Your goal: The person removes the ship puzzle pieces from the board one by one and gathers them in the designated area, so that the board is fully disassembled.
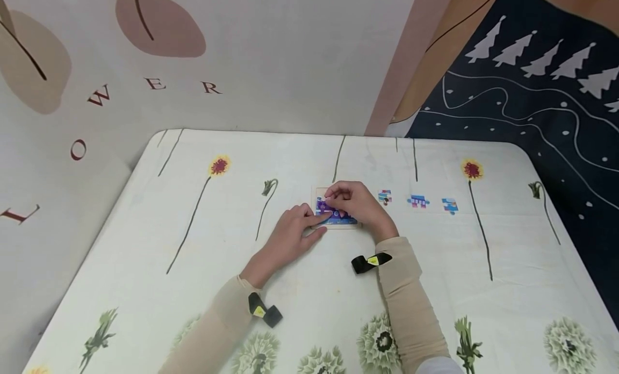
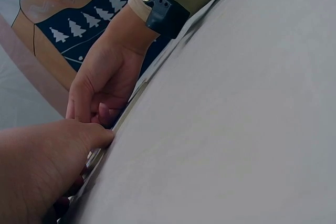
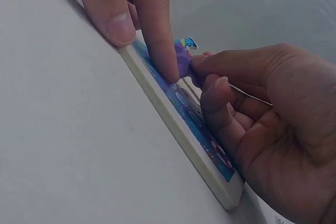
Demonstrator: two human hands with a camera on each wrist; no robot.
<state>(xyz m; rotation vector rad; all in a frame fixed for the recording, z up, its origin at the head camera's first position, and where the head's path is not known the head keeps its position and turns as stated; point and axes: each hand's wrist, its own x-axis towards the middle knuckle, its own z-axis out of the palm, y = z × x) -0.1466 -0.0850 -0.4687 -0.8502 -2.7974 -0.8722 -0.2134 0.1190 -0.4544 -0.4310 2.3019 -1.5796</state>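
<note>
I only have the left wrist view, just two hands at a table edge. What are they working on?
Observer: A small puzzle board with a purple and blue picture, lying flat on the tablecloth.
Operator: Is either hand holding anything?
Observer: The right hand pinches a purple puzzle piece over the board.
Operator: And the left hand?
Observer: The left hand presses its index finger on the board's picture, thumb against the board's edge.
Operator: Any other pieces around?
Observer: Three loose pieces lie in a row to the right of the board.
</note>
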